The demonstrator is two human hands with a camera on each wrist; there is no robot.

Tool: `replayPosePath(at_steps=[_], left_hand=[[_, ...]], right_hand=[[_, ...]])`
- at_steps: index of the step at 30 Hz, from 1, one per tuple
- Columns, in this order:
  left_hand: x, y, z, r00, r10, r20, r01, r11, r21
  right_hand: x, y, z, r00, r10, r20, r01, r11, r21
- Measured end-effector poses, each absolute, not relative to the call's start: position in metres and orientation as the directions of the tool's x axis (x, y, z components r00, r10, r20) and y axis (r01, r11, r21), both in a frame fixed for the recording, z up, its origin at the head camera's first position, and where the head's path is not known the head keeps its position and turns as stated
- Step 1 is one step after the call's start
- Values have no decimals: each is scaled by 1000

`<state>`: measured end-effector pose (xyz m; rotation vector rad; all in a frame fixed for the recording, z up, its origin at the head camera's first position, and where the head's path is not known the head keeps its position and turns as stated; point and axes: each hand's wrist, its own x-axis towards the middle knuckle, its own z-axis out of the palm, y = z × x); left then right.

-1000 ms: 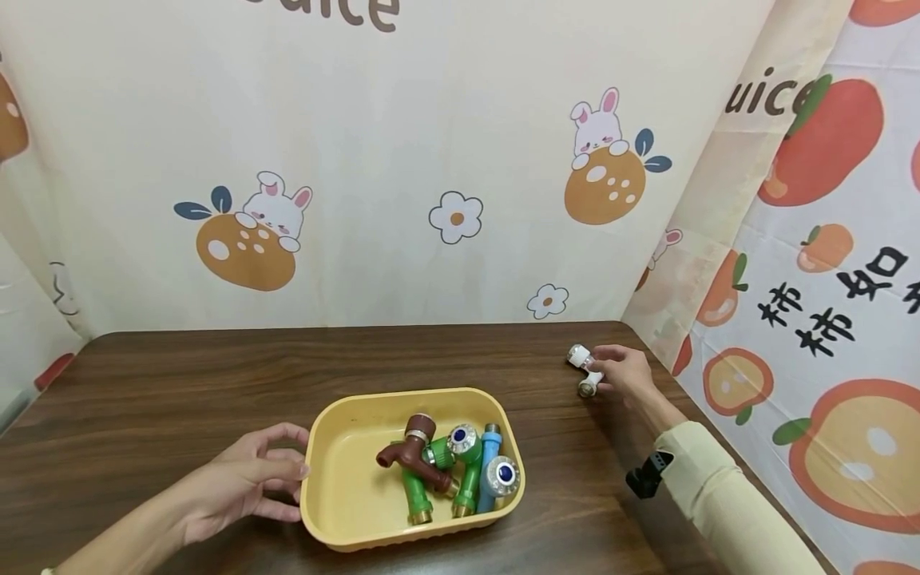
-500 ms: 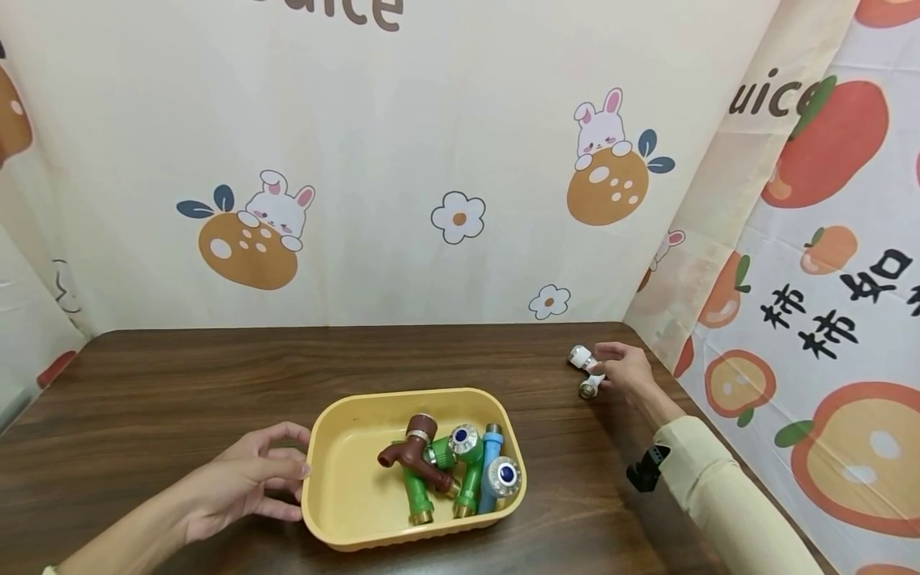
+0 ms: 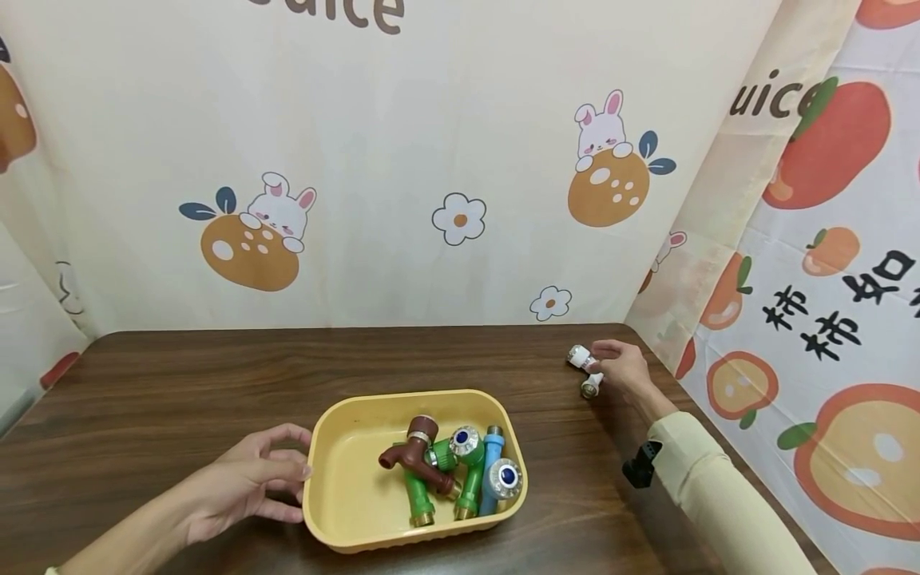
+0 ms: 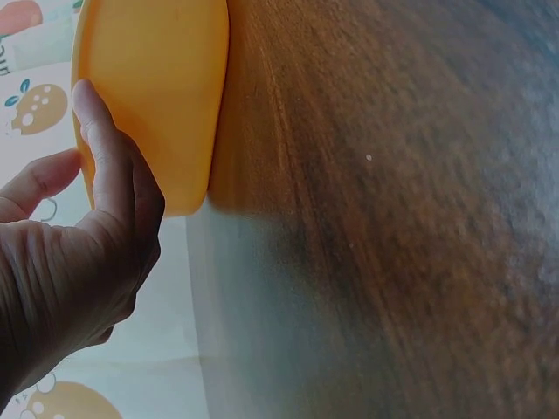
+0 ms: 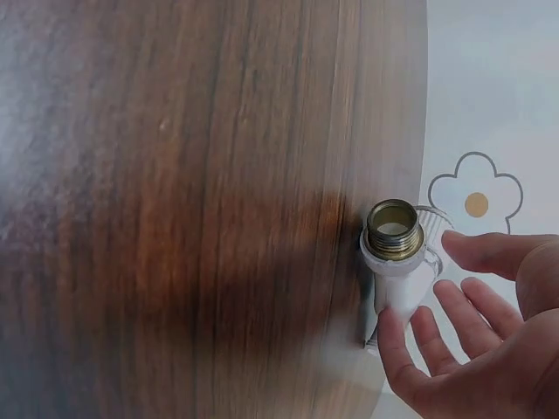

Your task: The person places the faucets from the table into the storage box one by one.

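A yellow plastic basket (image 3: 352, 515) stands on the wooden table, with several faucets and valves in it. My left hand (image 3: 247, 483) is at the basket's left side, thumb and fingertips against its rim and outer wall, fingers relaxed. A white angle valve (image 3: 592, 383) with a clear knob and a brass threaded end lies on the table at the far right. My right hand (image 3: 624, 369) is beside it, fingers loosely bent. In the right wrist view one fingertip touches the white body (image 5: 395, 288) and the thumb is near the knob; whether the thumb touches it I cannot tell.
Inside the basket are a brown faucet (image 3: 415, 457), green valves (image 3: 470, 483) and a blue valve (image 3: 491, 459) with a clear knob. Printed cloth (image 3: 374, 176) hangs behind the table (image 3: 216, 375) and along its right side.
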<state>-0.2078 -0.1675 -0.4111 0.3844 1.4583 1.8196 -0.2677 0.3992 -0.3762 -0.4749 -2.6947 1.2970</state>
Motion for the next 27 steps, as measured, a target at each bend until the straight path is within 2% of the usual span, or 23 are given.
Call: replayPosePath(at_steps=[10,16,27], left_hand=[[-207,-168,-411,-666,716,-210,-360,-62,931],[-207,-168,-410,-665,717,-210,-360,-61,931],[-207,-167,-410,-671,708,-222,-363,-53,930]], right_hand=[[-277,398,-383,-970,244,8,175,718,-673],[-279,397,-382,-972,234,21,162,730,-664],[-275,395,-378,-961,269,-61,233,676,-699]])
